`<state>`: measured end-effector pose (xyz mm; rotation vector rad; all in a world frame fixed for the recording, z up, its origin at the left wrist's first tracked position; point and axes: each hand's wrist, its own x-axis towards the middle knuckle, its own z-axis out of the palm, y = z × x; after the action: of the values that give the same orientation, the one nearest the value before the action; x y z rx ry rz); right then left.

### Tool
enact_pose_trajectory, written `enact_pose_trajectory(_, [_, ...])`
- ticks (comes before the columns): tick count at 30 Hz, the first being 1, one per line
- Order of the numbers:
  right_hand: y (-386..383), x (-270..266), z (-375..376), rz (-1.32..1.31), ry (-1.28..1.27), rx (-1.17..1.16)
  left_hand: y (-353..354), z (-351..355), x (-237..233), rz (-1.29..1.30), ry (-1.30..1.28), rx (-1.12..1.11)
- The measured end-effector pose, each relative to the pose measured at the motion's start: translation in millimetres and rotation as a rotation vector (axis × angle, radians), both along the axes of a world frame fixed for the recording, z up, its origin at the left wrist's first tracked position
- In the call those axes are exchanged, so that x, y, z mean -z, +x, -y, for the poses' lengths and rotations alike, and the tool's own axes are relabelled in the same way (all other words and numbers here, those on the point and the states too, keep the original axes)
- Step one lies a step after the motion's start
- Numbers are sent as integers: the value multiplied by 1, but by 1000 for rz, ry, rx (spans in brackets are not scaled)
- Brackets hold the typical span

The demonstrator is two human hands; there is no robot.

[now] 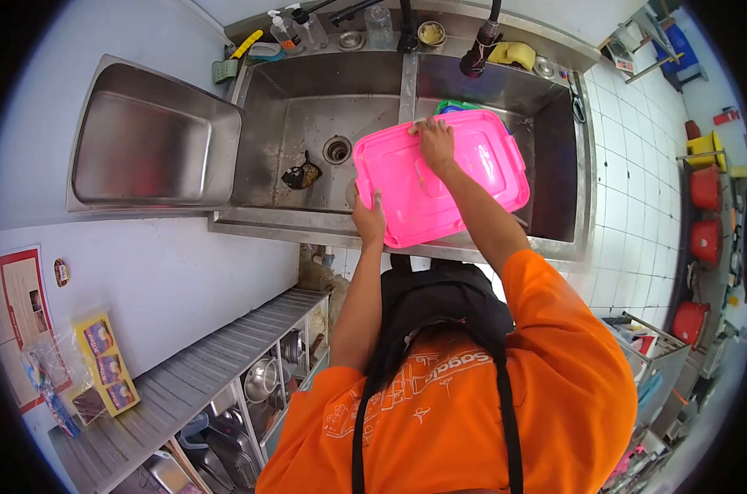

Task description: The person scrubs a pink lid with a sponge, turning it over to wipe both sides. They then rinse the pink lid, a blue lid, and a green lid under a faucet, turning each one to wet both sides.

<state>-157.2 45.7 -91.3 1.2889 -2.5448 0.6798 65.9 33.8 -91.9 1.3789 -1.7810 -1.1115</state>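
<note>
A bright pink plastic lid lies tilted across the divider and right basin of a steel double sink. My left hand grips the lid's left edge, its thumb on top and the other fingers partly hidden. On the lid's upper part, near the far rim, rests my right hand, fingers bent and pressed to the surface; whether it holds something small is hidden. Green and blue items show just behind the lid. In the left basin, a dark, crumpled item lies beside the drain.
A deep steel tray stands left of the sink. Along the back ledge are bottles, a small bowl, a yellow cloth and a black faucet head overhanging the right basin. Scissors lie at the right rim.
</note>
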Motion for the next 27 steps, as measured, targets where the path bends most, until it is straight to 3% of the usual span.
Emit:
enact_pose_trajectory(2, [8, 5, 6, 105, 78, 128, -9, 1, 4, 29, -115, 53])
enact_pose_trajectory(4, [26, 45, 31, 165, -66, -53, -13, 3, 0, 29, -58, 60])
enact_pose_trajectory(6, [58, 26, 35, 78, -57, -229, -12, 1, 4, 40, 8, 84])
enact_pose_trajectory(9, [26, 20, 27, 194, -43, -282, -6, 4, 10, 66, -43, 51])
enact_pose_trajectory(10, [1, 40, 18, 124, -142, -188, -5, 5, 11, 43, -25, 37])
enact_pose_trajectory(11, [-19, 18, -2, 189, -96, -68, -6, 7, 11, 17, -9, 21])
enact_pose_trajectory(12, [-36, 20, -12, 91, -84, -39, -5, 10, 13, 14, -11, 17])
enact_pose_trajectory(14, [-62, 16, -27, 280, -307, 200, -3, 9, 16, 28, -34, 56])
enact_pose_trajectory(15, [-75, 19, -32, 281, -304, 201, -4, 7, 14, 29, -31, 57])
enact_pose_trajectory(17, [-95, 27, -34, 249, -71, 413, -8, 9, 6, 25, -35, 60])
enact_pose_trajectory(19, [-89, 31, -22, 283, -53, 464, -13, 12, 6, 20, -43, 85])
enact_pose_trajectory(21, [-71, 51, -7, 219, 30, 215, -11, 12, 7, 25, -49, 112])
enact_pose_trajectory(22, [-70, 37, -12, 226, 23, 229, -10, 16, 11, 27, -38, 106])
enact_pose_trajectory(24, [-67, 13, -28, -71, 210, -2, -3, 19, 19, 40, -28, 110])
enact_pose_trajectory(27, [-129, 41, -59, -68, 246, 240, -5, 23, 33, 29, -18, 121])
